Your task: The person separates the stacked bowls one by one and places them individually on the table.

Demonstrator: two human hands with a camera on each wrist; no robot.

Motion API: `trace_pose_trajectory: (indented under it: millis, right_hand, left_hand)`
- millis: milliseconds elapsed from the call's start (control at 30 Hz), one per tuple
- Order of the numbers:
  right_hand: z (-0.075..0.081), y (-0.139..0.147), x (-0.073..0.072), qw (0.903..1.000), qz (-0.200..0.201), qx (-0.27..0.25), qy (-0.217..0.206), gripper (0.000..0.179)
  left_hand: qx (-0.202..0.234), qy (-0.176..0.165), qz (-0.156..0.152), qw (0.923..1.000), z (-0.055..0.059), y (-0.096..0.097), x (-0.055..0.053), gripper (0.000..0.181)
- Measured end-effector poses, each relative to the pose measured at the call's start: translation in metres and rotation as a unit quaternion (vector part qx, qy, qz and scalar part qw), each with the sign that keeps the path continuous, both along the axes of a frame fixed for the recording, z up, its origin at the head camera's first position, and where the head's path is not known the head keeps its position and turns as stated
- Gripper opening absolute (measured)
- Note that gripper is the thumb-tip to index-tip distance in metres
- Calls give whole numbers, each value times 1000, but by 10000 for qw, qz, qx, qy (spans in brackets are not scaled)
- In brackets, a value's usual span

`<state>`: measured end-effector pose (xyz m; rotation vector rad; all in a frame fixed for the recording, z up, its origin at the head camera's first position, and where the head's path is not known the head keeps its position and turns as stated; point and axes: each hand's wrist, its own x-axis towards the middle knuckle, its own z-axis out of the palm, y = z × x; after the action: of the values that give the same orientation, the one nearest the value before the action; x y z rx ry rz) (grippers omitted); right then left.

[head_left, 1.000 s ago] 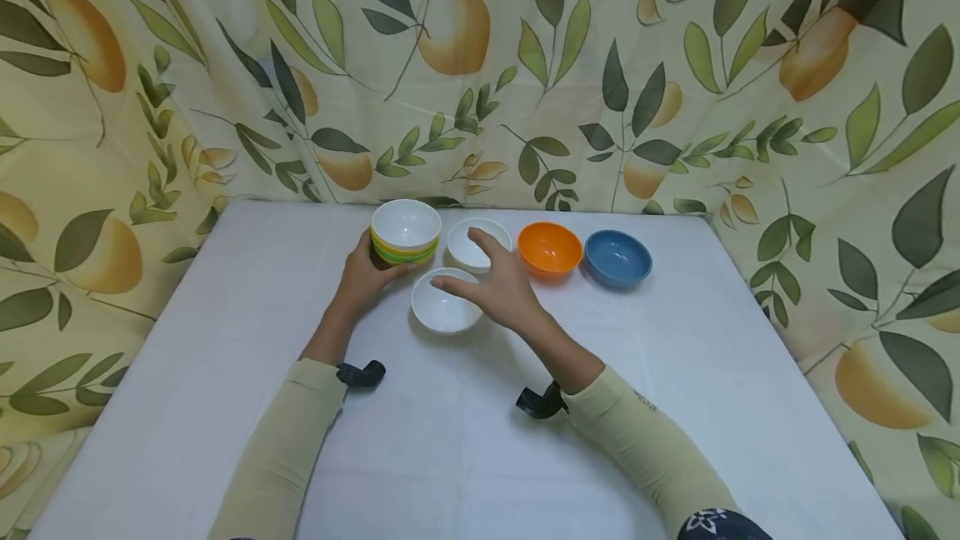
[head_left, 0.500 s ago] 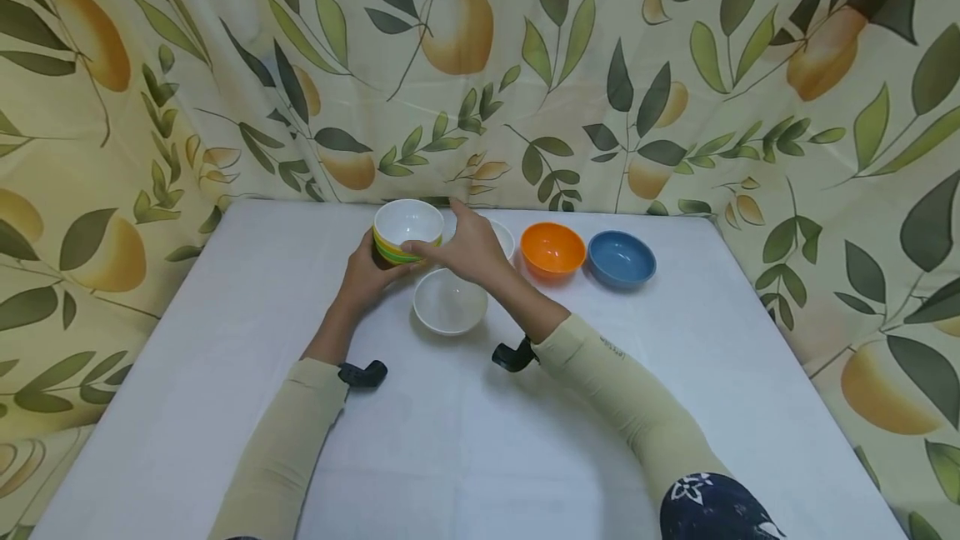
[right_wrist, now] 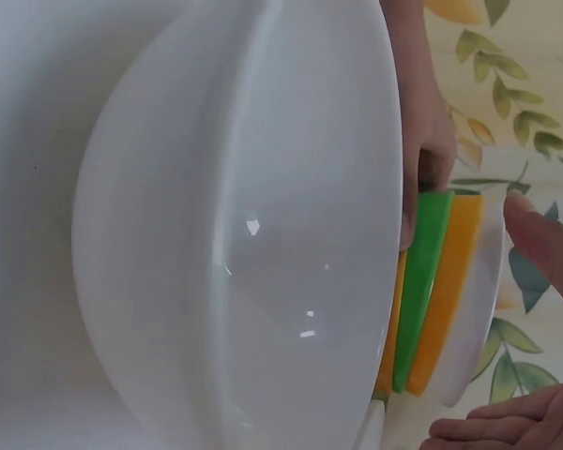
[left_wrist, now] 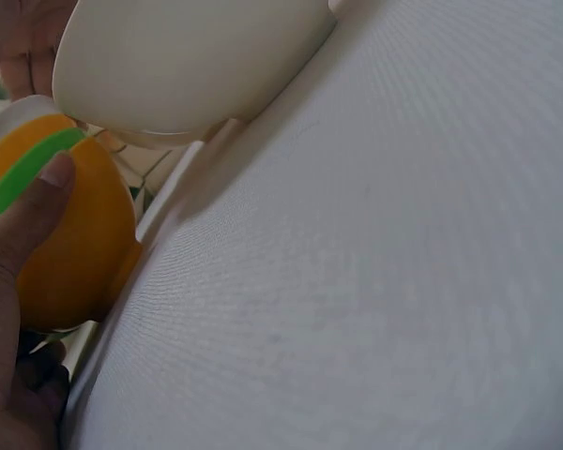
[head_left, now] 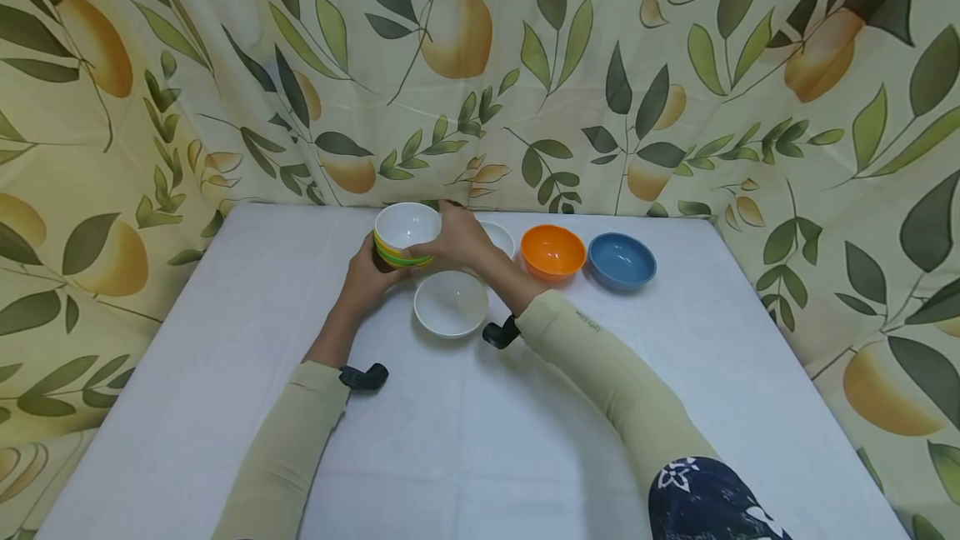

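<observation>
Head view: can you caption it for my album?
Left hand holding stacked bowls, right hand alongside; white bowls, orange bowl, blue bowl nearby.

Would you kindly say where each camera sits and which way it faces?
Head: on the head, facing forward and down at the table; left hand, right hand and sleeves show.
Left wrist: on that wrist, looking along the table at the bowl stack; both hands partly show.
Right wrist: on that wrist, facing the stack past the front white bowl; both hands partly show.
Both wrist views share the stack and that bowl.
</observation>
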<state>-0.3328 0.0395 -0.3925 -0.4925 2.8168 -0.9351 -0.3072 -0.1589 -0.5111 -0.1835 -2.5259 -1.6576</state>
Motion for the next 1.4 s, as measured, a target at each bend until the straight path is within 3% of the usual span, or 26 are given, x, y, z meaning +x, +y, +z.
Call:
trace_pose_trajectory:
  millis: [500,1133,1400]
  right_hand:
    - [-7,-7,-17,9991,328,-6,-270,85]
    - [-12,-7,-20,9997,163,-149,-123,80]
    - [-5,-7,-17,9966,236,-771,-140,82]
  left_hand:
    - [121,13,-56,9999,-2,-1,-1,104]
    - [93,128,-26,9999,-3,0,-1,103]
    - [80,97,-44,9999,-2,-1,0,102]
